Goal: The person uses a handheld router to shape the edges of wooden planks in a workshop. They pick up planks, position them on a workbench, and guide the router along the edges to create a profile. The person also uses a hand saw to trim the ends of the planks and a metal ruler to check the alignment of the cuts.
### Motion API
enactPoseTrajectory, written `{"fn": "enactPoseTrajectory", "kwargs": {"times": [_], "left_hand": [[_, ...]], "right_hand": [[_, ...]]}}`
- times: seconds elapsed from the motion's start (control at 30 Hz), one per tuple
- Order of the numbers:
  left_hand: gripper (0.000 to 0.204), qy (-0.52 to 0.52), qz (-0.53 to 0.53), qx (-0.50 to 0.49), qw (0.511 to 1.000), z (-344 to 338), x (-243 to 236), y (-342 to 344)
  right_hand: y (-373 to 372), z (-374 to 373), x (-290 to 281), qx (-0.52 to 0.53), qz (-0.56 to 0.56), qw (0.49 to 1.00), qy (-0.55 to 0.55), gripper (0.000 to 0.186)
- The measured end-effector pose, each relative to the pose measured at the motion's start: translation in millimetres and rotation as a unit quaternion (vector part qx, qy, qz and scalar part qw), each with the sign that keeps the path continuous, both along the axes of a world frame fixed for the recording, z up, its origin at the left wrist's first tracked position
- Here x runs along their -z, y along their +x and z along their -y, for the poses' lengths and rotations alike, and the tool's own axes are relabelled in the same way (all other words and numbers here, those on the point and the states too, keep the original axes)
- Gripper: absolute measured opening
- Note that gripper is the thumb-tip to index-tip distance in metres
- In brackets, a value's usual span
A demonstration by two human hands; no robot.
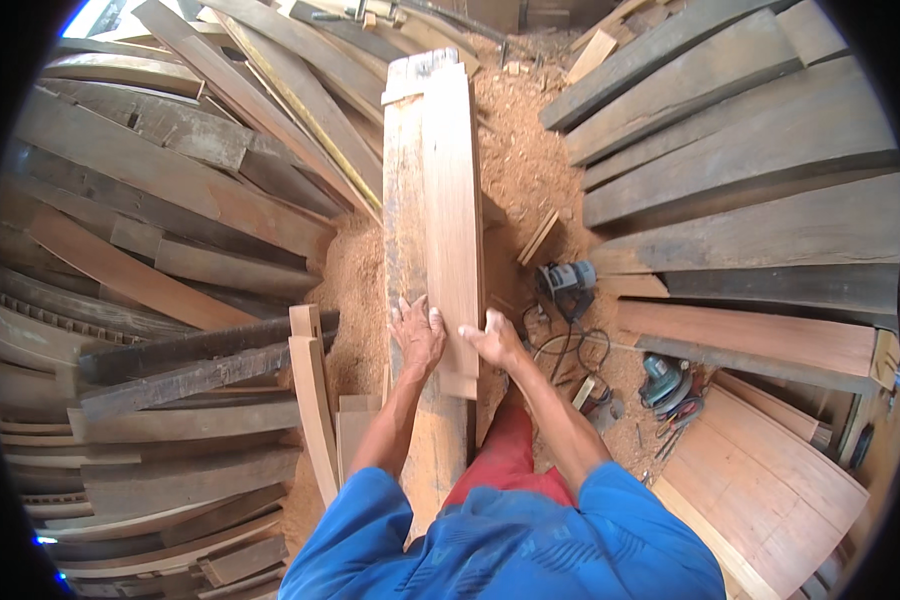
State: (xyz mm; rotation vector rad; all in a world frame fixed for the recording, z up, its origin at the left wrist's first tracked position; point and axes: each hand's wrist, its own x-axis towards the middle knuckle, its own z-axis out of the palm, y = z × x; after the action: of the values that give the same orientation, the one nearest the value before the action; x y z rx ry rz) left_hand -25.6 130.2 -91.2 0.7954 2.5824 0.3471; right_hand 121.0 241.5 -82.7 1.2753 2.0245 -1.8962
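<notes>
A long, pale planed board (pixel 450 230) lies lengthwise on a worn wooden beam (pixel 403 210), with a small crosspiece near the far end. My left hand (pixel 418 335) rests on the beam beside the board's left edge, fingers spread. My right hand (pixel 495 340) grips the board's right edge near its near end, thumb toward the top face. Whatever the right fingertips touch underneath is hidden.
Planks (pixel 170 250) are stacked on the left and dark boards (pixel 730 210) on the right. A router (pixel 567 285) with cord, a green power tool (pixel 660 385), hand tools (pixel 675 420) and wide panels (pixel 745 465) lie right of the beam among sawdust. Narrow battens (pixel 310 400) stand at near left.
</notes>
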Motion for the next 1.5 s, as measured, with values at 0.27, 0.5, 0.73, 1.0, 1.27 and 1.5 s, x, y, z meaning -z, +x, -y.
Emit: {"fn": "enactPoseTrajectory", "kwargs": {"times": [0.27, 0.5, 0.73, 1.0, 1.27, 1.5], "left_hand": [[0.104, 0.253, 0.331, -0.242, 0.876, -104, -27, -1], [0.105, 0.387, 0.524, -0.180, 0.737, -62, -20, 88], [0.114, 0.449, 0.608, 0.084, 0.649, -40, -86, 201], [0.128, 0.417, 0.597, 0.314, 0.610, -2, -146, 281], [0.126, 0.363, 0.590, 0.469, 0.548, 74, -185, 344], [0.132, 0.346, 0.568, 0.521, 0.536, 147, -180, 370]], "right_hand": [[96, 70, -109, -0.044, 0.077, 0.981, 0.171, 0.047], [199, 135, -83, 0.033, 0.105, 0.955, 0.274, 0.044], [291, 144, -61, 0.079, 0.171, 0.974, 0.122, 0.059], [358, 203, -76, 0.254, 0.132, 0.937, 0.200, 0.042], [383, 303, -201, 0.504, -0.184, 0.820, 0.200, 0.070], [351, 347, -286, 0.509, -0.168, 0.719, 0.442, 0.062]]}}
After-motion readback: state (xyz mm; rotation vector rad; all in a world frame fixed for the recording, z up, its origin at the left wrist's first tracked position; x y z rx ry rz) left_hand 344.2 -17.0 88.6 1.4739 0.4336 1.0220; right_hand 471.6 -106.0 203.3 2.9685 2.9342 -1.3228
